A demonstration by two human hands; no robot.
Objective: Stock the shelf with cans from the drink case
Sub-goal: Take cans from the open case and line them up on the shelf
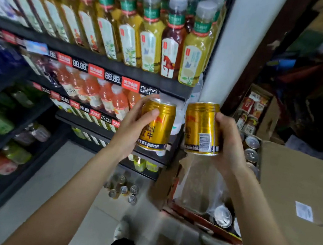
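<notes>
My left hand [132,131] grips one gold energy-drink can [158,128] upright in front of the black shelf unit [103,61]. Beside it, my right hand [229,143] holds a second gold can [201,127], its barcode turned toward me. Both cans are raised at the height of the middle shelves, close together but apart. Below my right hand sits the opened drink case [201,222] with torn plastic wrap and silver can tops [223,215] showing inside. Several more gold cans [124,189] stand on the floor at the foot of the shelves.
Tea bottles [151,38] fill the top shelf and orange drink bottles [102,94] the one below, with price tags along the edges. A large brown carton [301,192] stands at right, beside a box of snacks [250,111] and more cans [251,148]. A white pillar [233,39] borders the shelf.
</notes>
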